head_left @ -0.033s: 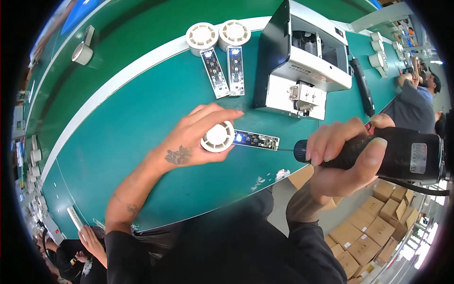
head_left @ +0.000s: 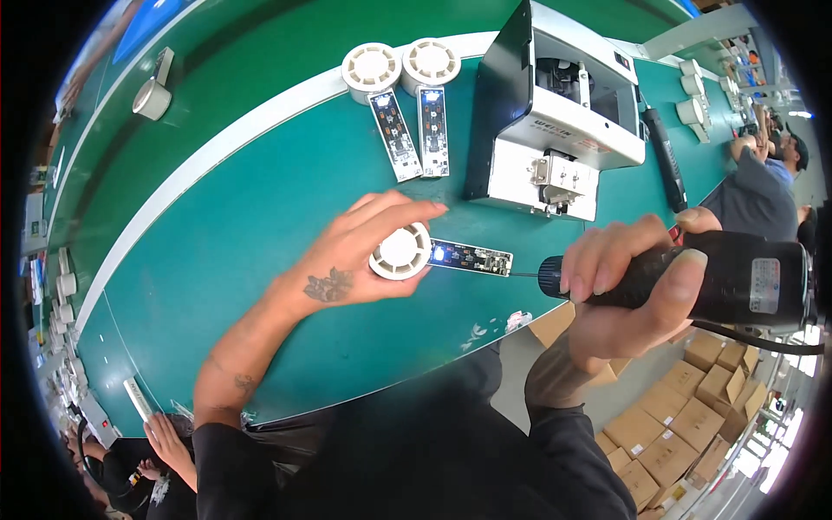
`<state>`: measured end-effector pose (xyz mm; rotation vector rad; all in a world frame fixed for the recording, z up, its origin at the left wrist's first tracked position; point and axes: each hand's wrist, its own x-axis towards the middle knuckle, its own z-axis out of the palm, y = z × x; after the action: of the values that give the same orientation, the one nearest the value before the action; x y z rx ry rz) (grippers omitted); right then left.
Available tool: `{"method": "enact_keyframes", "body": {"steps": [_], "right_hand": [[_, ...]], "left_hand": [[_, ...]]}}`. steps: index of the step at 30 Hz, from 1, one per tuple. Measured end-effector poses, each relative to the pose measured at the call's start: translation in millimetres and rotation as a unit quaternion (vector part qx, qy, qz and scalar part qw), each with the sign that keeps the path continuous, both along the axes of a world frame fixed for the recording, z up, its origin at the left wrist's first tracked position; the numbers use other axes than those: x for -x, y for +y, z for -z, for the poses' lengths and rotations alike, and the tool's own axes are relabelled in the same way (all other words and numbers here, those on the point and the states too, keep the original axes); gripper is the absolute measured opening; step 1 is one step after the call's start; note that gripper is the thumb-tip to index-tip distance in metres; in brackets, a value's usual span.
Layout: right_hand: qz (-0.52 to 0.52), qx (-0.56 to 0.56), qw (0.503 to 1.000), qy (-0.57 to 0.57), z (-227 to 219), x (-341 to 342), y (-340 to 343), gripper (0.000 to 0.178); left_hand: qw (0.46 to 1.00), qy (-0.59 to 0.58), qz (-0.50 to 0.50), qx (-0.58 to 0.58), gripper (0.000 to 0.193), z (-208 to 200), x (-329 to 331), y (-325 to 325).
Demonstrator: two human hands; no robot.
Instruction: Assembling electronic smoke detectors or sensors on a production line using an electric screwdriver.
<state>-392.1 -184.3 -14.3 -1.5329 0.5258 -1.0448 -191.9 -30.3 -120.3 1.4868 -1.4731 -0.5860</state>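
My left hand (head_left: 360, 247) is closed around the round, slotted white head of a small handheld fan (head_left: 399, 252). The fan's handle lies on the green table pointing right, with a circuit board (head_left: 472, 257) exposed and a bluish-white light glowing near the head. My right hand (head_left: 637, 282) grips a black electric screwdriver (head_left: 737, 277) held nearly level. Its thin bit meets the far end of the board; whether it sits in a screw is too small to tell. Beyond my left hand lie two similar fans (head_left: 371, 68) (head_left: 432, 63), their boards also exposed and lit.
A black and silver screw feeder (head_left: 555, 121) stands at the back right of the green table (head_left: 217, 260). Beside it lies another black screwdriver (head_left: 665, 160). More white fans (head_left: 152, 99) rest on the green belt. Cardboard boxes (head_left: 667, 442) cover the floor at right. Other people work at both sides.
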Motion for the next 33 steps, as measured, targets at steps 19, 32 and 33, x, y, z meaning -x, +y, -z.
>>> {"method": "enact_keyframes", "body": {"steps": [19, 32, 33], "right_hand": [[0.016, -0.022, 0.993, -0.112, 16, -4, 15, 0.057], [0.008, -0.021, 0.988, -0.155, 29, 6, 22, 0.062], [-0.016, 0.001, 0.985, -0.169, 32, 8, 22, 0.064]], "left_hand": [[1.000, 0.004, 0.009, 0.014, 0.067, 4, 0, 2], [0.995, -0.071, 0.031, 0.068, 0.049, -1, -2, 2], [0.993, -0.094, 0.036, 0.054, 0.046, -4, -3, 1]]}}
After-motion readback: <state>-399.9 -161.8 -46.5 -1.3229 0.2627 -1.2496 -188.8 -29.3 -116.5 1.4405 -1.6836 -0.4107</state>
